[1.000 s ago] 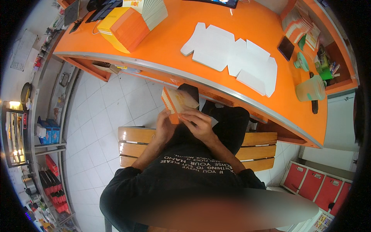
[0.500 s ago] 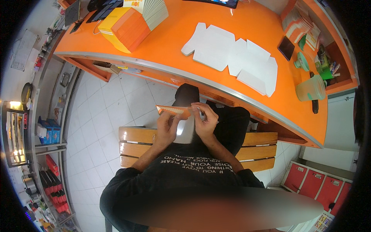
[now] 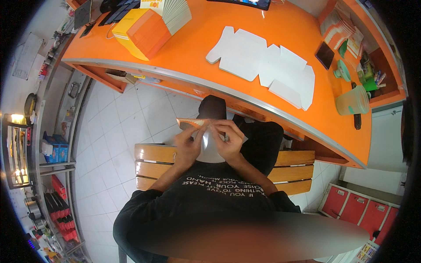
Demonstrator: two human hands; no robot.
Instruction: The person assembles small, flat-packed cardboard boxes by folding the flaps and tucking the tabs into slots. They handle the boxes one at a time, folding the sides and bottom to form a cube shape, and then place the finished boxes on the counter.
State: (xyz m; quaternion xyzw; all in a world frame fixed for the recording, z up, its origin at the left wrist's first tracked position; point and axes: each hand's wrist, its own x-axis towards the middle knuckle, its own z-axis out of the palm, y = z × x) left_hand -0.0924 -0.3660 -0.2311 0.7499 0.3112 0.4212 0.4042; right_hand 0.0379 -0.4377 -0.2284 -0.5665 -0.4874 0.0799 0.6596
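My left hand (image 3: 187, 144) pinches a small folded orange piece of card or paper (image 3: 191, 122) with a pale zigzag edge, held above my lap. My right hand (image 3: 230, 136) has closed in beside it, thumb and fingertips pressed together at the card's right end. The fingertips of both hands nearly meet and hide that end. Beneath my hands lies a smooth, shiny grey-white surface (image 3: 212, 151), its kind unclear. On the orange desk (image 3: 184, 52) ahead, a stack of flat white unfolded box blanks (image 3: 243, 52) lies flat.
Yellow-and-orange packs (image 3: 142, 35) stand at the desk's far left beside fanned cards (image 3: 176, 16). At the right are a dark phone (image 3: 324, 55), a translucent green tub (image 3: 353, 101) and its lid (image 3: 342, 71). Wooden bench slats (image 3: 291, 171) run behind my hips.
My right hand has moved left and slightly down along the card, bringing its fingertips against the left hand's. The card stays nearly in place.
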